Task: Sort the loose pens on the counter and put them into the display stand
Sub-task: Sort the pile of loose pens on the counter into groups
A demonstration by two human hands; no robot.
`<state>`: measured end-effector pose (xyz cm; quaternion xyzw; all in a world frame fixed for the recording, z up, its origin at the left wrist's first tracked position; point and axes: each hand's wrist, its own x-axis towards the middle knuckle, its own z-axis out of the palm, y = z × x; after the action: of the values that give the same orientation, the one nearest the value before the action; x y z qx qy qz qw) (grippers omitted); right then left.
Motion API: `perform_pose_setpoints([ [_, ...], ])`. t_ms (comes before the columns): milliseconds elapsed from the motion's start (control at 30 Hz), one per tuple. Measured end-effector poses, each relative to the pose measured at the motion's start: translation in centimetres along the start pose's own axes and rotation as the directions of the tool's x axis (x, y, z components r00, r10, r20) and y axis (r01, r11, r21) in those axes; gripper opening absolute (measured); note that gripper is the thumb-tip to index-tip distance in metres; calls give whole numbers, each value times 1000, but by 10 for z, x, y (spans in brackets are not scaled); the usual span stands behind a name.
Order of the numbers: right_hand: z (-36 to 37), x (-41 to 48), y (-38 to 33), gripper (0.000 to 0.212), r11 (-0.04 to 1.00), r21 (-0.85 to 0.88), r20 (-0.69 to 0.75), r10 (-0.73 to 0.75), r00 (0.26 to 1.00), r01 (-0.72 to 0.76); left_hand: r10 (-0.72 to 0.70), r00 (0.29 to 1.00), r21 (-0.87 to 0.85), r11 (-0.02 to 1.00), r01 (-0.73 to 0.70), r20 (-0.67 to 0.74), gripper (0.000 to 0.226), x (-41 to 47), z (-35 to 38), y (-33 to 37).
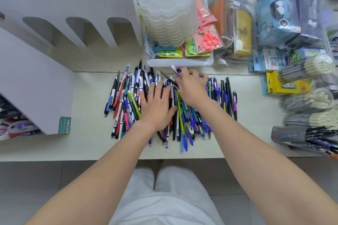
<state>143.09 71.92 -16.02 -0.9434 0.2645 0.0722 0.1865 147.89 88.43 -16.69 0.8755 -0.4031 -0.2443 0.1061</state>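
Head view is showing bare counter (87, 144) lying open at 6 and 8 o'clock of the pen pile (128, 100), with the white display stand (36, 71) crowding 9 to 11 o'clock and a tray (179, 63) sitting at 12. The many-coloured pile is lying mid-counter. The left hand (157, 104) is resting flat on it, fingers straight. The right hand (192, 87) is pinching a white-and-purple pen (175, 69). Both hands are hiding the pens beneath them.

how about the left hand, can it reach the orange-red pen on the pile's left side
Probably yes: the left hand lies flat on the pile, just right of the orange-red pen, which looks mostly uncovered.
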Motion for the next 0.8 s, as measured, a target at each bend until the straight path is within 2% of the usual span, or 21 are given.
perform_pose_setpoints([
  [100,-7,-6,-2,15,991,53,-42,-118,992,120,4,1000,-30,1000,-4,-11,72,0,-2,-3],
  [200,-21,-20,-10,14,890,409,-162,-145,976,200,15,999,-51,999,-17,-41,70,-1,-3,-7],
  [267,-35,-34,-15,16,765,609,-288,-36,957,211,27,997,-84,996,-34,-77,66,0,-4,-7],
  [400,-53,-62,-23,12,618,757,-446,252,859,212,23,983,-133,990,-48,-183,53,0,-7,-7],
  [467,-46,-71,-25,14,640,754,-437,320,841,148,4,974,-163,986,-43,-228,46,-2,-7,-9],
  [500,-38,-72,-26,15,671,736,-399,330,855,85,-8,967,-178,983,-39,-255,42,-3,-7,-10],
  [633,2,-65,-40,20,765,607,-112,349,931,-213,-48,948,-206,978,-20,-316,36,-11,-5,-10],
  [700,13,-63,-48,20,834,488,-46,321,946,-259,-27,953,-197,980,-34,-302,45,-16,-1,-11],
  [800,18,-70,-52,23,902,369,-79,272,959,-226,-5,983,-148,989,-23,-181,64,-22,8,-16],
])
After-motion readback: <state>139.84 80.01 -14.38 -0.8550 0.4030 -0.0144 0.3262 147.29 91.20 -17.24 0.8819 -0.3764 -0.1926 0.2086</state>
